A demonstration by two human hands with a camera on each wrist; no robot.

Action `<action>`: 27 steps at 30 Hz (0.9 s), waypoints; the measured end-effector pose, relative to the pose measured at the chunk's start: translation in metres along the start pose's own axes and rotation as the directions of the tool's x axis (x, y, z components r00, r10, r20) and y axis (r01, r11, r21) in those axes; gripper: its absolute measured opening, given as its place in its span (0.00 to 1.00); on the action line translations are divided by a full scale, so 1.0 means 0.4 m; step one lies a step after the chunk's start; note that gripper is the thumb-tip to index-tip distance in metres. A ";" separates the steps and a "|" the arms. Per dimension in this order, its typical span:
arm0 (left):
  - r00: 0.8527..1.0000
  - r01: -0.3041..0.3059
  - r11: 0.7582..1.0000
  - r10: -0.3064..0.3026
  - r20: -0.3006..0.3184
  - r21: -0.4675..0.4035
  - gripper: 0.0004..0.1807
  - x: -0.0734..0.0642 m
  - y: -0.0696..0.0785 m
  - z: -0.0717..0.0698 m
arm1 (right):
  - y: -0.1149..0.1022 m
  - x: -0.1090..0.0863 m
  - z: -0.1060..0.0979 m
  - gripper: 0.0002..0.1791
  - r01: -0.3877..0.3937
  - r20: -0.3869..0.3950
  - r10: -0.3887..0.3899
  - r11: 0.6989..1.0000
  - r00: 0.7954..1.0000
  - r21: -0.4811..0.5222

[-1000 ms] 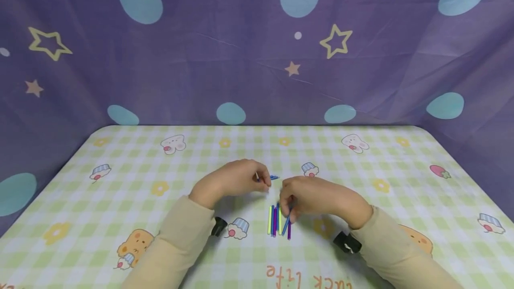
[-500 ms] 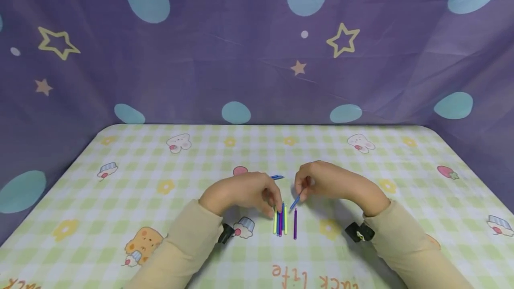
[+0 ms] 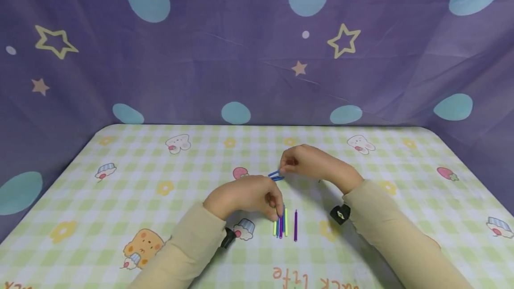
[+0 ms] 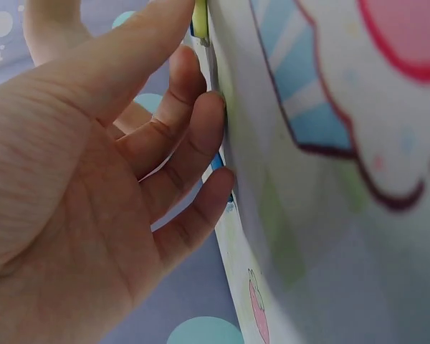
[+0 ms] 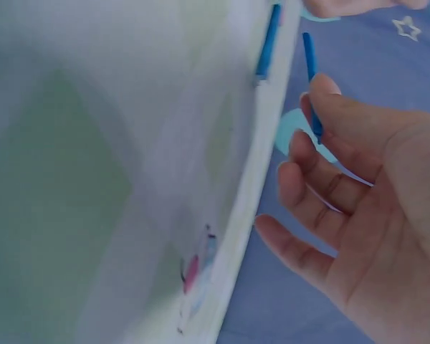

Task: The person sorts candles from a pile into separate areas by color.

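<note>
My right hand [image 3: 307, 164] pinches a thin blue stick [image 5: 309, 54] between thumb and index finger, over the far part of the table. Just below its fingertips lies another blue stick [image 3: 278, 179]. My left hand [image 3: 249, 195] is at a small bundle of sticks, thumb and index fingertips right at their far ends; I cannot tell whether they grip one. In the bundle are yellow-green sticks [image 3: 286, 224], a purple stick [image 3: 280, 231] and blue ones, side by side. The left wrist view shows a yellow-green stick [image 4: 201, 18] by the thumb tip. Its other fingers curve loosely.
A separate purple stick [image 3: 296, 226] lies just right of the bundle. The table carries a green-checked cloth [image 3: 201, 235] with printed cartoons. Behind it hangs a purple curtain [image 3: 257, 57] with stars and dots.
My right hand has carried the blue stick from beside the bundle to the far blue stick. My left hand has come from the far side down to the bundle and stays there.
</note>
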State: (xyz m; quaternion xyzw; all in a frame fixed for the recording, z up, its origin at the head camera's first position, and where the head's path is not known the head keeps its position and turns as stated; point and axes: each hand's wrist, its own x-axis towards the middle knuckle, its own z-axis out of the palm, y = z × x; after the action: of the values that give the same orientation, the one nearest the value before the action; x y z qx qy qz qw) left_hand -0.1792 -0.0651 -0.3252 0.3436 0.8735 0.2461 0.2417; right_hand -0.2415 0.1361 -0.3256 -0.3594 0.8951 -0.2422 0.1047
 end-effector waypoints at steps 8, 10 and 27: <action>1.000 -0.008 1.000 0.008 0.007 0.007 0.06 0.003 0.001 0.000 | -0.003 0.049 0.013 0.04 -0.049 0.083 0.051 0.999 0.995 -0.019; 1.000 -0.011 1.000 0.011 0.008 0.019 0.07 0.004 0.001 0.001 | -0.004 0.056 0.014 0.05 -0.042 0.103 0.046 0.998 0.994 -0.037; 1.000 0.018 0.989 -0.016 -0.016 0.144 0.09 0.008 0.002 0.010 | -0.020 0.057 -0.001 0.02 -0.043 0.144 0.055 0.996 0.988 -0.082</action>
State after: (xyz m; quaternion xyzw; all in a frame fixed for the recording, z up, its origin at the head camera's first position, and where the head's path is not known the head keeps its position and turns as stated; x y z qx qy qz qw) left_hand -0.1784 -0.0610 -0.3286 0.3509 0.8936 0.1829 0.2118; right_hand -0.2531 0.1153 -0.3215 -0.3578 0.9025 -0.1773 0.1616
